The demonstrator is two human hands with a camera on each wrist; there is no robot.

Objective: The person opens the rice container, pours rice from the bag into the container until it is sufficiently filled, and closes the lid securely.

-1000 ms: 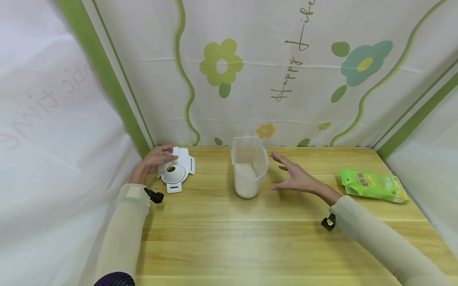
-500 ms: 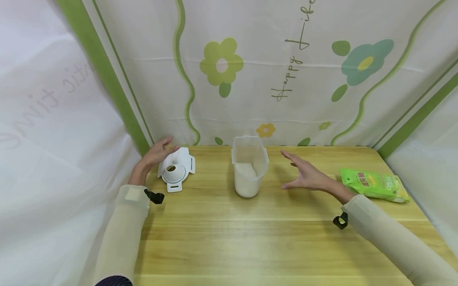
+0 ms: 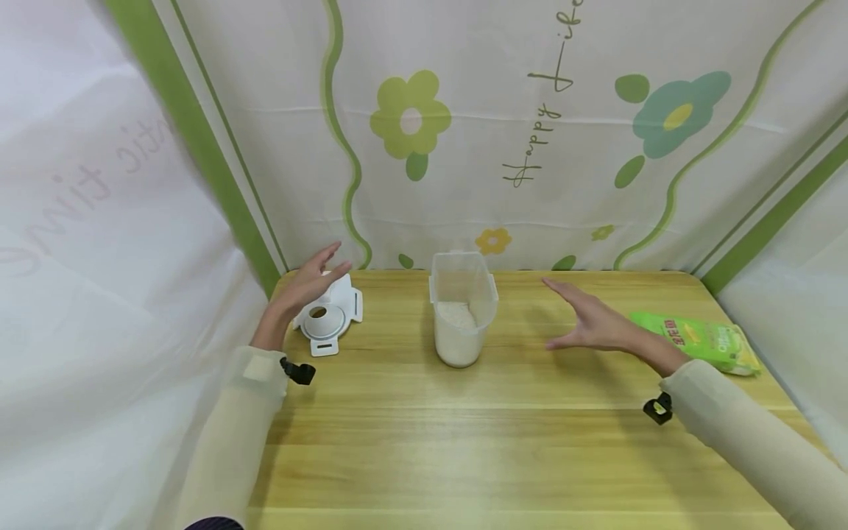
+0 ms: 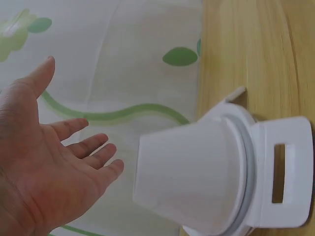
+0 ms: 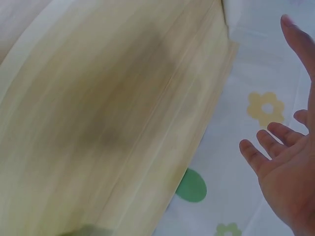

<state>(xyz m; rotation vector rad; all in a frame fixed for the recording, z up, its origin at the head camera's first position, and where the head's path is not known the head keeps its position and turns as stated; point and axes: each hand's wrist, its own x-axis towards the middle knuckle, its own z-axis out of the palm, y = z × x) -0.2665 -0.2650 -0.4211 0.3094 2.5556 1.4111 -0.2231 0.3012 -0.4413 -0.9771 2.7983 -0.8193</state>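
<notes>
My left hand (image 3: 308,285) hovers over a white plastic lid (image 3: 346,300) with a cone-shaped spout (image 4: 189,174) and slotted side tabs. Its fingers are spread, with nothing between them. In the middle of the table stands a clear plastic container (image 3: 460,313), upright and uncovered, partly filled with what looks like white rice (image 3: 457,316). To the right of it, well apart, my right hand (image 3: 592,320) is held above the table with thumb and fingers spread wide; the right wrist view shows its palm empty.
A green printed food packet (image 3: 712,342) lies at the table's right side, partly behind my right forearm. The wooden table (image 3: 411,442) meets a white, flower-patterned cloth (image 3: 464,199) at the back, with more cloth on both sides.
My left hand has let go of the lid and lifted off it, drifting slightly right. My right hand has drawn away from the container to the right. Container and lid stay put.
</notes>
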